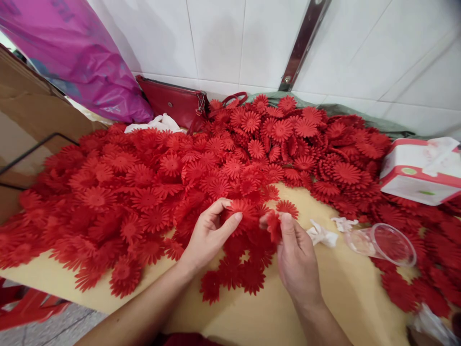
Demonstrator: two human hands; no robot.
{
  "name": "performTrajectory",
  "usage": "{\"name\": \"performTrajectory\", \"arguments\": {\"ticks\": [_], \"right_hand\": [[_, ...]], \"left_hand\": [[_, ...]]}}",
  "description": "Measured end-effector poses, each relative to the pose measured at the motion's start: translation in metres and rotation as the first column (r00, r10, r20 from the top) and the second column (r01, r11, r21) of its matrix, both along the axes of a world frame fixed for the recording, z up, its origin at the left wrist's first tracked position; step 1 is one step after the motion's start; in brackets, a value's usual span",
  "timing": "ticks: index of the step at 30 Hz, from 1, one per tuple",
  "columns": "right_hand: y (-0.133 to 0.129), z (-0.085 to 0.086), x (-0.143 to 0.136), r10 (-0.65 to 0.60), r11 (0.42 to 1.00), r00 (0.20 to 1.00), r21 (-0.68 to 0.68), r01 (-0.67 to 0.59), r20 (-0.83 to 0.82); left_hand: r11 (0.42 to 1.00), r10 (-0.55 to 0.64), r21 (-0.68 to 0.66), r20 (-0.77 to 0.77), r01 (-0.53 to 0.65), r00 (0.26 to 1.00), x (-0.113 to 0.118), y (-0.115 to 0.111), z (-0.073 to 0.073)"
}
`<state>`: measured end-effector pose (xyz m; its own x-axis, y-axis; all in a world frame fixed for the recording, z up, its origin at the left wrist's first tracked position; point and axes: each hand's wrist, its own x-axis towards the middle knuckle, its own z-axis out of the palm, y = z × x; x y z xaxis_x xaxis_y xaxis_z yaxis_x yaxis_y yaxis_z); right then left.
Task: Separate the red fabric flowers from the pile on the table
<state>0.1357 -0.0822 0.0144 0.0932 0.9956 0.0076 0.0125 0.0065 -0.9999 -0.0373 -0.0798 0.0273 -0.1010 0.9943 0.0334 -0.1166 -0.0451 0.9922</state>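
Note:
Red petalled flower pieces (154, 192) lie in a wide heap over the tabletop (345, 288). Near the centre, my left hand (211, 230) pinches a red flower piece (245, 211) between thumb and fingers. Just to its right, my right hand (297, 254) grips another red flower piece (274, 226), thumb on top, partly folded in the fingers. A small gap separates the two hands. Several loose flower pieces (234, 271) are spread on the table below and between them.
A clear plastic cup (392, 244) lies on its side at the right, near crumpled tissues (322, 234) and a tissue box (423, 170). Behind the heap is a red purse (173, 103). A purple bag (93, 62) and cardboard (32, 115) stand at the left.

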Motion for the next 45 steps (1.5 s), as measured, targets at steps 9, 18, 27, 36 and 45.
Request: {"name": "performTrajectory", "arguments": {"ticks": [9,18,27,36,45], "right_hand": [[-0.002,0.013,-0.001,0.069,0.965,0.982,0.237,-0.11,0.176],[0.005,0.011,0.003,-0.213,0.954,0.905,0.279,0.11,0.369],[-0.006,0.005,-0.007,-0.02,0.91,0.948,0.398,-0.114,0.318],[-0.006,0.01,-0.007,0.156,0.963,0.985,0.21,-0.168,0.075],[0.007,0.008,-0.005,-0.157,0.987,0.916,-0.097,0.13,-0.369]], "left_hand": [[0.968,-0.044,0.214,-0.382,0.135,0.923,-0.002,-0.004,0.006],[0.968,0.245,0.048,0.0,-0.245,0.97,-0.005,0.001,0.004],[0.995,-0.01,-0.098,0.204,0.03,0.979,0.008,-0.005,0.003],[0.989,-0.09,-0.081,0.333,0.124,0.939,0.008,-0.005,-0.002],[0.992,0.07,-0.121,0.281,-0.038,0.957,-0.001,0.001,-0.009]]}}
